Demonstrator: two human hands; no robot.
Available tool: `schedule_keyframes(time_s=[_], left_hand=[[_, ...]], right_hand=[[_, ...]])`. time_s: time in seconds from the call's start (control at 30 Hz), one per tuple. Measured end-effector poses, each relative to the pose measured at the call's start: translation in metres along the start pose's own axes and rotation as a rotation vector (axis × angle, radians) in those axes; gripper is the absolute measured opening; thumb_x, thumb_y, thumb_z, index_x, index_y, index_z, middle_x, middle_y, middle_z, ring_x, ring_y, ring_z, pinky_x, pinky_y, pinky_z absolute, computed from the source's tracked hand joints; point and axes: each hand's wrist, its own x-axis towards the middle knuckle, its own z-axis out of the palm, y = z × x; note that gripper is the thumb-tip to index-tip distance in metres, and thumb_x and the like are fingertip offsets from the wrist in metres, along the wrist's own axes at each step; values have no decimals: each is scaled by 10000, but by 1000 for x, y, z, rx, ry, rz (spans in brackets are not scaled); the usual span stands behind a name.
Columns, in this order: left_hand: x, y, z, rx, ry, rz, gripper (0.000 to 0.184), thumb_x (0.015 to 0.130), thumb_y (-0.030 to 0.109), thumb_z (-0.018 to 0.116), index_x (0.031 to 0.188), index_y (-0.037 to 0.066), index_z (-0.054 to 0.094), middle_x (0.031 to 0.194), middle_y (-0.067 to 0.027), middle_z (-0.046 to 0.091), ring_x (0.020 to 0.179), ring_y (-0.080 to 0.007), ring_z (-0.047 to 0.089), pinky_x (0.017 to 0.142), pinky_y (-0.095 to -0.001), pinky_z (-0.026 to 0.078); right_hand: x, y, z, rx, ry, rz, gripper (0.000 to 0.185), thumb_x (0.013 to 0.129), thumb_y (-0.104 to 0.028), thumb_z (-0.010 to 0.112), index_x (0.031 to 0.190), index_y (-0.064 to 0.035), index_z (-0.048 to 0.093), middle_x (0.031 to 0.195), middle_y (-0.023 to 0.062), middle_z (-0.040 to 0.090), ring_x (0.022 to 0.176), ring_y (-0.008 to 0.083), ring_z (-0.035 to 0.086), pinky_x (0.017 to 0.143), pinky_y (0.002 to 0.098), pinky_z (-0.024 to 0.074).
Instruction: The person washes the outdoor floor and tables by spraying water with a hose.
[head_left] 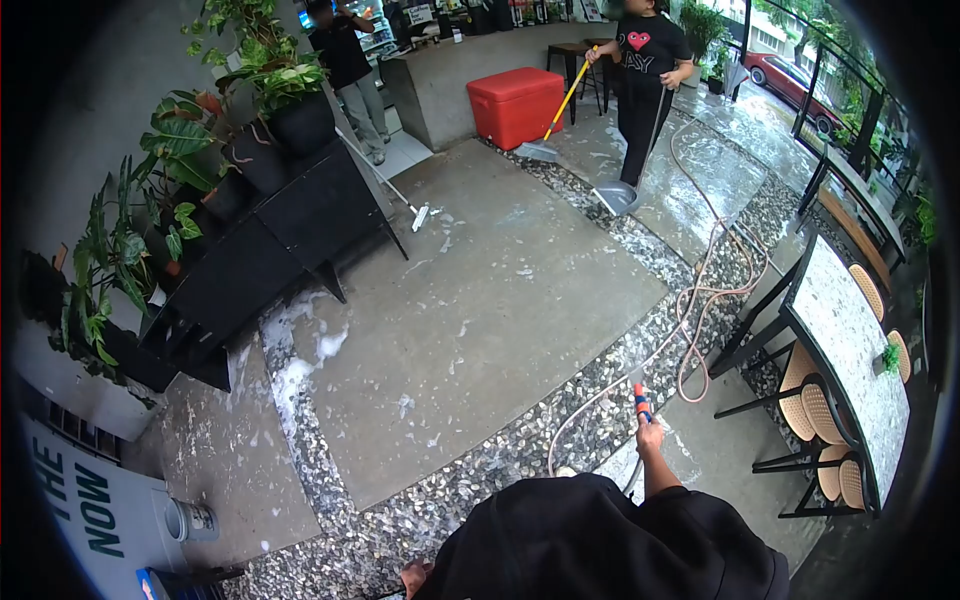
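My right hand (650,436) is wrapped round an orange and blue hose nozzle (642,402), pointed forward over the pebble strip. A pale pink hose (690,300) lies in loops on the floor ahead of it. Low in the view, my left hand (415,577) shows only in part beside my dark top, over the pebbles; its fingers are too hidden to read. White foam (292,385) lies on the wet concrete floor (470,320) and on the pebble strip at the left.
One person (650,80) holds a yellow-handled broom and a grey dustpan (615,198); another stands near the counter (440,90). A red cooler (515,108), a black plant stand (290,215), a grey bucket (190,521), and a table (850,330) with chairs stand around.
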Motion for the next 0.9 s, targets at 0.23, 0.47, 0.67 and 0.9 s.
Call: schedule_keyframes(time_s=[0.23, 0.47, 0.67, 0.9], left_hand=[[7, -8, -10, 0, -12, -14, 184, 751, 155, 492, 811, -19, 499, 627, -95, 544, 455, -162, 508, 385, -257, 401], [19, -13, -15, 40, -42, -46, 185, 753, 154, 493, 818, -19, 495, 628, -96, 544, 453, -162, 507, 382, -256, 400], [31, -17, -20, 105, -82, -62, 186, 755, 153, 494, 825, -19, 492, 629, -96, 544, 451, -161, 506, 380, -255, 399], [35, 4, -8, 179, -111, -6, 187, 757, 152, 495, 832, -19, 487, 630, -97, 543, 450, -160, 505, 377, -254, 398]], right_hand=[[-76, -62, -3, -199, -697, -19, 400, 682, -377, 585, 975, -105, 566, 783, 145, 587, 731, 230, 570, 651, 314, 429], [-128, -90, 25, -341, -1119, -428, 479, 699, -438, 548, 1081, -154, 497, 972, 149, 543, 945, 256, 497, 827, 323, 363], [-129, -81, 5, -421, -1018, -375, 454, 684, -430, 551, 1068, -193, 504, 928, 190, 545, 893, 297, 518, 783, 343, 396], [-85, -32, -64, -319, -138, 216, 347, 720, -329, 518, 941, -62, 551, 877, 202, 553, 847, 326, 530, 729, 385, 416]])
